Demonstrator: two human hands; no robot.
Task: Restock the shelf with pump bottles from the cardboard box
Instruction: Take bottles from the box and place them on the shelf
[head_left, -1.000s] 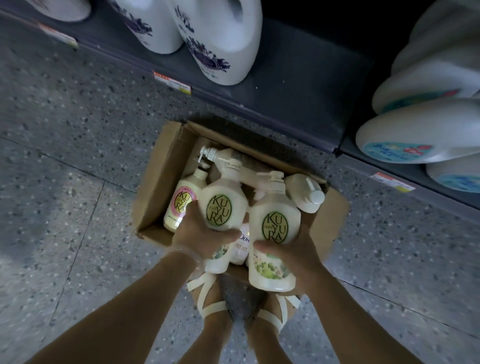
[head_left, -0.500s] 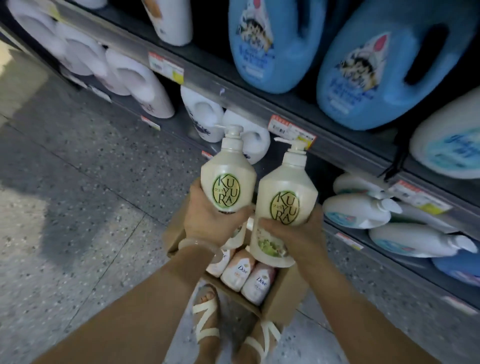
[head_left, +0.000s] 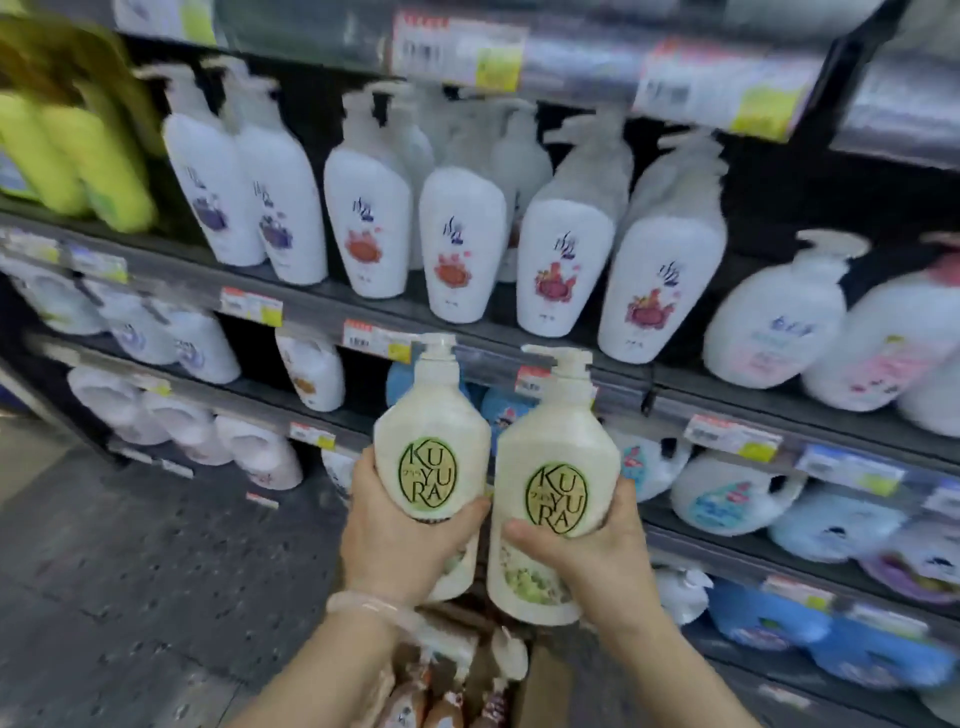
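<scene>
A tall dark metal store shelf with several tiers fills the view, its edges lined with blurred price tags. On the middle tier stands a row of tall white plastic pump bottles with floral prints; yellow-green bottles sit at the far left, and rounder white pump bottles with pink labels at the right. Lower tiers carry blue and white jugs.

In front of the shelf, the person holds up two cream-coloured pump bottles with green oval "KUYURA" labels, upright and side by side, nearly touching. The left hand grips the left cream bottle around its lower body, thumb across the front. The right hand grips the right cream bottle the same way.

Below the forearms, the brown cardboard box is partly visible on the grey speckled floor, with small bottles inside, too blurred to identify.
</scene>
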